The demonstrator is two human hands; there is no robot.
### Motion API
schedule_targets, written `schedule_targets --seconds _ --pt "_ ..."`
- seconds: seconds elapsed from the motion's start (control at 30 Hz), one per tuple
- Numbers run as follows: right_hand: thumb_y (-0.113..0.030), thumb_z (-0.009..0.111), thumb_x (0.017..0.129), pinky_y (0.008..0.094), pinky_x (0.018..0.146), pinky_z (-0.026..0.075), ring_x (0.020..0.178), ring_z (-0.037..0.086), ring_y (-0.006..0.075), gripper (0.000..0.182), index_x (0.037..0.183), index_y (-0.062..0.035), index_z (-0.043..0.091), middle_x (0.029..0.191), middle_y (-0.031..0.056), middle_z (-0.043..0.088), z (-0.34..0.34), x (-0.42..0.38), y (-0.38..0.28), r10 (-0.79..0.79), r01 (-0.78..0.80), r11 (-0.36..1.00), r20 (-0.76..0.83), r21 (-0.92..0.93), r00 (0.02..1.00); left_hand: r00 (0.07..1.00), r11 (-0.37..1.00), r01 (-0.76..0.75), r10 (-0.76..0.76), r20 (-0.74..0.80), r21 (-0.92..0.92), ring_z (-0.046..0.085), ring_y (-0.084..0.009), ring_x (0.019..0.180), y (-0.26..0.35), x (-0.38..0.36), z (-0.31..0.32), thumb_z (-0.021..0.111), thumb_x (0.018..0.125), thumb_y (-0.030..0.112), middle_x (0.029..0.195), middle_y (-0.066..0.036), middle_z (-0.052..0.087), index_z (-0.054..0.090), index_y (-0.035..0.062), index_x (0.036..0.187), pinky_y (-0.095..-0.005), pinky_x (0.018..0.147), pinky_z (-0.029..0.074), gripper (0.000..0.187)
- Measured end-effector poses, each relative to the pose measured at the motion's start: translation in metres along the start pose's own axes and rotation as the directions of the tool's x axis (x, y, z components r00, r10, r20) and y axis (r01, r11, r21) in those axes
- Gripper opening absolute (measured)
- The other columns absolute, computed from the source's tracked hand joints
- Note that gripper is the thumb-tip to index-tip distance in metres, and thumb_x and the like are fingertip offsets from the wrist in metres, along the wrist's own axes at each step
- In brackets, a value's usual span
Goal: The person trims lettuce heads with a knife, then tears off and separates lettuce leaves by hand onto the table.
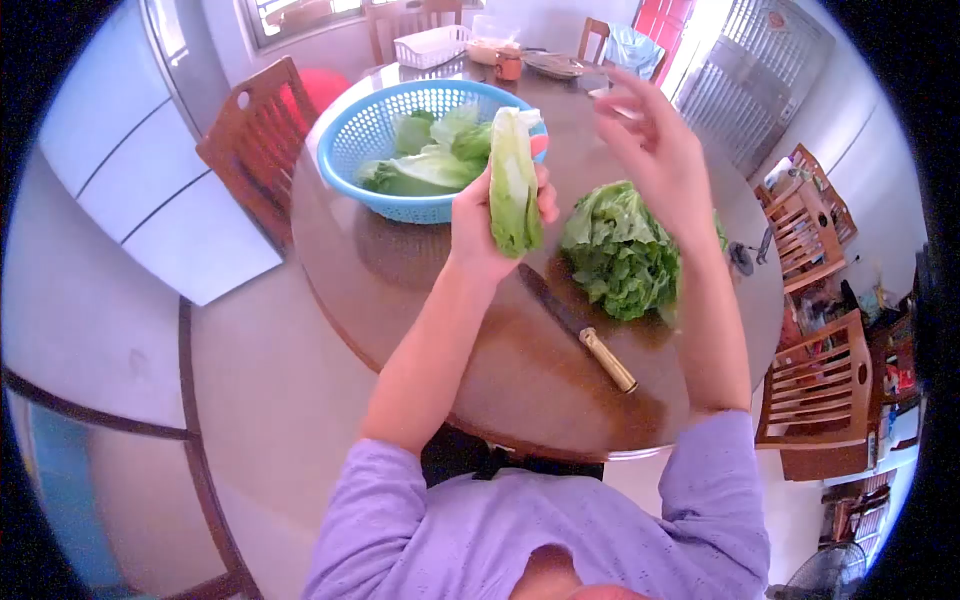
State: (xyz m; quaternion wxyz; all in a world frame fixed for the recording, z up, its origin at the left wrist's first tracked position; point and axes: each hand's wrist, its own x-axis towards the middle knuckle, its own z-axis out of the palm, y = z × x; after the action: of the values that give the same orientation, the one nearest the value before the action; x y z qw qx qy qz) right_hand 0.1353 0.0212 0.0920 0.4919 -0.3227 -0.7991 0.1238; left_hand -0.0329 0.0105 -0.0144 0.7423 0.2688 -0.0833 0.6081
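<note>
My left hand (478, 222) is wrapped round a lettuce leaf (514, 185), held upright in front of the basket's right side. Raised above the table at the right, my right hand (655, 150) has its fingers apart and holds nothing. Below it sits a leafy green lettuce head (625, 255), partly covered by my right forearm. A knife (607, 360) with a brass-coloured handle lies on the table between my forearms, its dark blade pointing away from me. Several loose leaves (420, 165) rest in the blue plastic basket (395, 207).
The round brown table (400, 290) has a white basket (432, 47), an orange jar (508, 65) and a plate (553, 65) at its far side. Wooden chairs (262, 150) stand around it. A fan (825, 572) is at the lower right.
</note>
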Motion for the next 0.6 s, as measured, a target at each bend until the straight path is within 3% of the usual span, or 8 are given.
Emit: schedule_targets --seconds 0.07,0.13,0.2,0.3,0.33,0.43,0.47,0.6 --pt "-0.008 0.062 0.089 0.0236 0.067 0.049 0.077 0.061 0.0077 0.035 0.123 -0.005 0.057 0.092 0.0035 0.067 -0.022 -0.041 -0.008 0.099 -0.075 0.984 0.149 -0.16 0.984 0.999 0.999 0.02 -0.018 0.046 -0.04 0.051 -0.0212 0.072 -0.001 0.0 -0.004 0.044 0.093 0.027 0.086 -0.007 0.052 0.044 -0.0039 0.132 -0.0329 0.064 0.043 0.049" --pt "-0.014 0.065 0.086 0.0309 0.063 0.05 0.07 0.064 0.0156 0.027 0.111 -0.0045 0.06 0.082 0.0096 0.066 -0.035 -0.078 -0.016 0.188 -0.107 0.971 0.404 -0.214 0.895 0.996 0.997 0.045 -0.041 0.074 -0.058 0.053 -0.0221 0.071 -0.003 0.0 -0.006 0.042 0.096 0.032 0.088 -0.008 0.054 0.045 -0.0026 0.131 -0.0338 0.065 0.043 0.049" --pt "-0.022 0.067 0.085 0.0367 0.062 0.05 0.071 0.065 0.0255 0.029 0.104 -0.0023 0.058 0.079 0.0132 0.064 -0.043 -0.107 -0.018 0.227 -0.069 0.962 0.636 -0.263 0.737 0.995 0.996 0.059 -0.053 0.083 -0.069 0.053 -0.0219 0.071 -0.006 0.001 -0.006 0.042 0.096 0.032 0.087 -0.008 0.054 0.045 -0.0032 0.131 -0.0334 0.064 0.042 0.049" --pt "-0.032 0.071 0.081 0.0421 0.062 0.05 0.073 0.064 0.0349 0.039 0.101 -0.0017 0.056 0.078 0.0151 0.063 -0.034 -0.147 -0.011 0.296 -0.042 0.915 0.598 -0.4 0.745 0.99 0.997 0.062 -0.056 0.128 -0.05 0.048 -0.0197 0.071 -0.007 0.002 -0.012 0.043 0.095 0.03 0.087 -0.007 0.05 0.043 -0.0055 0.132 -0.0317 0.064 0.041 0.051" --pt "-0.038 0.072 0.078 0.0441 0.062 0.05 0.076 0.064 0.0368 0.052 0.112 -0.0031 0.053 0.083 0.016 0.065 -0.026 -0.162 -0.009 0.35 -0.085 0.898 0.586 -0.431 0.731 0.988 0.997 0.07 -0.064 0.142 -0.036 0.046 -0.0187 0.072 -0.009 0.002 -0.012 0.043 0.094 0.029 0.087 -0.006 0.049 0.042 -0.0065 0.132 -0.0309 0.064 0.041 0.052" --pt "-0.039 0.074 0.076 0.0445 0.063 0.051 0.075 0.065 0.0366 0.064 0.123 -0.0033 0.047 0.086 0.0176 0.065 -0.015 -0.174 -0.005 0.337 -0.053 0.872 0.519 -0.486 0.785 0.987 0.992 0.091 -0.078 0.141 -0.085 0.045 -0.0184 0.073 -0.008 0.002 -0.01 0.042 0.097 0.039 0.088 -0.006 0.048 0.043 -0.0063 0.132 -0.0301 0.066 0.04 0.058" --pt "-0.036 0.073 0.077 0.0456 0.064 0.051 0.076 0.065 0.0371 0.07 0.13 -0.0027 0.04 0.088 0.0189 0.066 -0.011 -0.179 0.002 0.337 -0.052 0.875 0.527 -0.482 0.78 0.984 0.989 0.104 -0.087 0.156 -0.109 0.044 -0.0181 0.075 -0.007 0.003 -0.016 0.043 0.096 0.05 0.088 -0.006 0.048 0.043 -0.006 0.132 -0.0297 0.068 0.04 0.066" --pt "-0.024 0.069 0.081 0.0466 0.065 0.052 0.074 0.064 0.0388 0.062 0.132 -0.0033 0.04 0.082 0.0203 0.065 -0.006 -0.186 0.015 0.308 -0.126 0.921 0.493 -0.367 0.814 0.988 0.978 0.133 -0.117 0.104 -0.164 0.044 -0.0174 0.075 -0.007 0.002 -0.015 0.052 0.091 0.053 0.089 -0.007 0.047 0.046 -0.0044 0.127 -0.029 0.068 0.04 0.068"
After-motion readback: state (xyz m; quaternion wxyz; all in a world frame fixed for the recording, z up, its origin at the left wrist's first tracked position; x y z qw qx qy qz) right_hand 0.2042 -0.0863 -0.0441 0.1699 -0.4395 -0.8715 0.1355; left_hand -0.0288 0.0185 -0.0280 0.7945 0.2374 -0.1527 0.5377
